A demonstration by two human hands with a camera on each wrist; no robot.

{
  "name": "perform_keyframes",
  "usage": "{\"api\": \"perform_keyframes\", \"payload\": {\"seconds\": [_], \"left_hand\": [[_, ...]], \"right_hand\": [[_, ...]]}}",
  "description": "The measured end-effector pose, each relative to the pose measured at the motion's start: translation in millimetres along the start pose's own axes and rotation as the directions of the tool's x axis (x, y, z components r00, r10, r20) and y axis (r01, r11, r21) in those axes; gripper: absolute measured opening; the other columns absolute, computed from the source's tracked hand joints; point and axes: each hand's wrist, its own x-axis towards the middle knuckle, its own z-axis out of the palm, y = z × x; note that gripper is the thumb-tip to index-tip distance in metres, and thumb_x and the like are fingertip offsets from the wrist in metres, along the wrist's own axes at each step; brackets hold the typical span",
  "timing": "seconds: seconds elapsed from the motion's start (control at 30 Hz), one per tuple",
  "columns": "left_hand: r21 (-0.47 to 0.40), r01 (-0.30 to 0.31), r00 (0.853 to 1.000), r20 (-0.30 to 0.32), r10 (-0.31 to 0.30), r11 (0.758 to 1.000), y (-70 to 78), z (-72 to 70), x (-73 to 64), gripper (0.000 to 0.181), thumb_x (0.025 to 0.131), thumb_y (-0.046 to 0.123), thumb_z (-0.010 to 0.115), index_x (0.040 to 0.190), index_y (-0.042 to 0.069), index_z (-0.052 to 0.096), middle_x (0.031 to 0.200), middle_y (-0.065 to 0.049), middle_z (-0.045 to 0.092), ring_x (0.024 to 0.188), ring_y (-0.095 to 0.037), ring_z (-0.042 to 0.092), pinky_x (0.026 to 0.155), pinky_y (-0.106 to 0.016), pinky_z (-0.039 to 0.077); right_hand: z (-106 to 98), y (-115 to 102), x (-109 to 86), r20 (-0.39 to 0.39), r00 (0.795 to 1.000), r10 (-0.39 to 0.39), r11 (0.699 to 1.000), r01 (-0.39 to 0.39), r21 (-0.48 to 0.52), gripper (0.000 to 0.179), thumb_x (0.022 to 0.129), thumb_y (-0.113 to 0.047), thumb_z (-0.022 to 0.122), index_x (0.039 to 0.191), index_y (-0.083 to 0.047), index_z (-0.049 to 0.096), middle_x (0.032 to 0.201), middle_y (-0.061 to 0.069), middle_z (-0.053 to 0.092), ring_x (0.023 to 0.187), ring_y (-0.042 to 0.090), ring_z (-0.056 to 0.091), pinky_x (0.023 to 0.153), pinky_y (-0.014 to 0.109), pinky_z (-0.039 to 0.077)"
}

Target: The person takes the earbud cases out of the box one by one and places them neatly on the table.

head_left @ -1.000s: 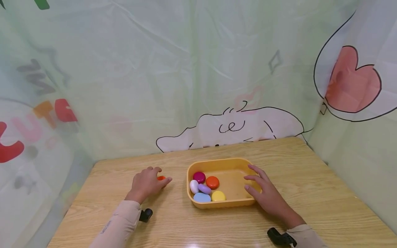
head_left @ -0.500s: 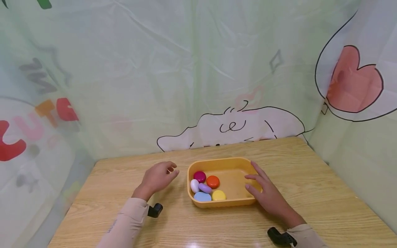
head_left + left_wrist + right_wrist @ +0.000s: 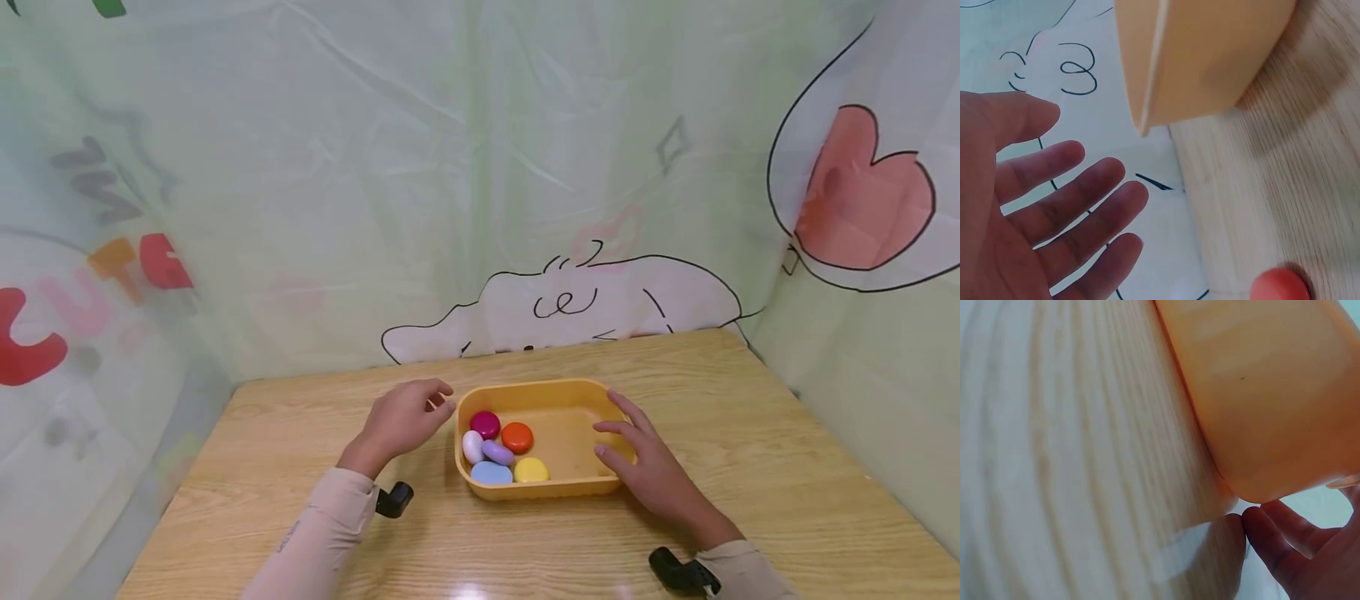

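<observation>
A yellow-orange plastic tray (image 3: pixel 536 492) sits mid-table, holding smooth pebble-like pieces at its left: magenta (image 3: pixel 485 425), orange-red (image 3: pixel 517 437), white (image 3: pixel 472 447), purple (image 3: pixel 498 452), light blue (image 3: pixel 492 473) and yellow (image 3: pixel 532 470). My left hand (image 3: pixel 405 421) hovers at the tray's left rim, palm bare and fingers loosely bent. Below it, in the left wrist view, a red piece (image 3: pixel 1280 287) lies on the table; in the head view the hand hides it. My right hand (image 3: pixel 660 475) rests spread at the tray's right end, fingertips over the rim, others against its outside corner (image 3: pixel 1254 494).
The wooden table (image 3: pixel 525 558) ends at the back against a printed curtain (image 3: pixel 337 208) with cartoon drawings, which also runs along both sides. A black wrist camera (image 3: pixel 395 500) hangs under the left sleeve, another black camera (image 3: pixel 678 572) by the right.
My left hand has left the red piece on the table and moved rightward to the tray's left rim. The right hand and the pieces in the tray stay put.
</observation>
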Motion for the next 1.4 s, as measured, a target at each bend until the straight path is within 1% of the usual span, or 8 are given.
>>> {"api": "perform_keyframes", "payload": {"seconds": [0.23, 0.4, 0.5, 0.7, 0.87, 1.03, 1.27, 1.4], "left_hand": [[-0.054, -0.023, 0.999, 0.043, 0.026, 0.998, 10.0, 3.7, 4.4, 0.031, 0.098, 0.034, 0.063, 0.120, 0.013, 0.070, 0.099, 0.004, 0.070, 0.092, -0.015, 0.065, 0.079, -0.036, 0.053], [-0.088, -0.052, 0.993, 0.100, 0.060, 0.995, 19.3, 5.2, 7.9, 0.031, 0.099, 0.033, 0.062, 0.123, 0.014, 0.069, 0.101, 0.004, 0.069, 0.092, -0.014, 0.064, 0.077, -0.032, 0.053], [-0.120, -0.063, 0.985, 0.151, 0.080, 0.991, 24.0, 5.2, 10.7, 0.030, 0.100, 0.033, 0.061, 0.123, 0.016, 0.069, 0.103, 0.005, 0.069, 0.092, -0.013, 0.063, 0.077, -0.030, 0.053], [-0.171, -0.069, 0.962, 0.249, 0.111, 0.983, 31.1, 8.1, 18.9, 0.031, 0.099, 0.034, 0.062, 0.123, 0.016, 0.068, 0.105, 0.004, 0.068, 0.096, -0.013, 0.063, 0.082, -0.033, 0.053], [-0.103, -0.077, 0.946, 0.305, 0.105, 0.992, 40.7, 14.0, 28.2, 0.036, 0.097, 0.038, 0.063, 0.126, 0.018, 0.067, 0.105, 0.003, 0.070, 0.093, -0.012, 0.063, 0.082, -0.033, 0.052], [-0.038, -0.049, 0.931, 0.361, 0.059, 0.998, 50.3, 17.7, 36.2, 0.041, 0.096, 0.039, 0.063, 0.130, 0.017, 0.066, 0.102, 0.006, 0.068, 0.091, -0.012, 0.061, 0.085, -0.035, 0.050], [0.048, -0.036, 0.914, 0.405, 0.014, 0.998, 58.9, 22.3, 46.5, 0.043, 0.095, 0.039, 0.062, 0.131, 0.015, 0.066, 0.125, 0.001, 0.065, 0.108, -0.016, 0.055, 0.099, -0.039, 0.046], [0.061, -0.042, 0.903, 0.429, 0.012, 0.997, 64.2, 25.5, 51.2, 0.043, 0.095, 0.038, 0.063, 0.131, 0.014, 0.065, 0.125, 0.002, 0.064, 0.108, -0.016, 0.055, 0.101, -0.036, 0.044]], "right_hand": [[-1, -1, 0.8, 0.002, 1.000, 0.001, 1.000, -0.001, -0.004, 0.030, 0.097, -0.020, 0.067, 0.121, -0.001, 0.066, 0.162, 0.012, 0.023, 0.145, 0.045, 0.022, 0.107, 0.071, 0.024], [0, 0, -0.6, 0.008, 1.000, 0.006, 1.000, -0.006, -0.004, 0.030, 0.097, -0.020, 0.067, 0.120, -0.001, 0.066, 0.162, 0.011, 0.023, 0.145, 0.044, 0.023, 0.107, 0.070, 0.024], [0, 1, -1.2, 0.008, 1.000, 0.002, 1.000, -0.002, 0.001, 0.030, 0.097, -0.020, 0.067, 0.120, -0.001, 0.066, 0.162, 0.011, 0.023, 0.145, 0.044, 0.023, 0.107, 0.070, 0.025], [1, 3, -1.1, 0.009, 1.000, -0.006, 1.000, 0.006, -0.001, 0.030, 0.098, -0.021, 0.066, 0.120, -0.001, 0.066, 0.162, 0.010, 0.024, 0.145, 0.043, 0.024, 0.107, 0.070, 0.025], [1, 2, -1.1, 0.006, 1.000, -0.009, 1.000, 0.009, -0.006, 0.029, 0.098, -0.020, 0.066, 0.119, -0.001, 0.067, 0.161, 0.010, 0.024, 0.144, 0.043, 0.024, 0.106, 0.070, 0.026], [1, 1, -0.7, 0.003, 1.000, -0.018, 1.000, 0.018, 0.003, 0.028, 0.097, -0.018, 0.066, 0.119, 0.000, 0.067, 0.161, 0.011, 0.025, 0.144, 0.043, 0.024, 0.106, 0.070, 0.026], [1, 1, -1.4, -0.001, 1.000, -0.025, 1.000, 0.025, -0.003, 0.027, 0.098, -0.020, 0.066, 0.118, -0.001, 0.067, 0.161, 0.011, 0.026, 0.144, 0.043, 0.025, 0.106, 0.070, 0.026], [0, 0, -2.1, -0.007, 1.000, -0.027, 1.000, 0.027, -0.002, 0.027, 0.098, -0.019, 0.066, 0.117, 0.000, 0.067, 0.161, 0.011, 0.026, 0.144, 0.044, 0.025, 0.106, 0.071, 0.026]]}}
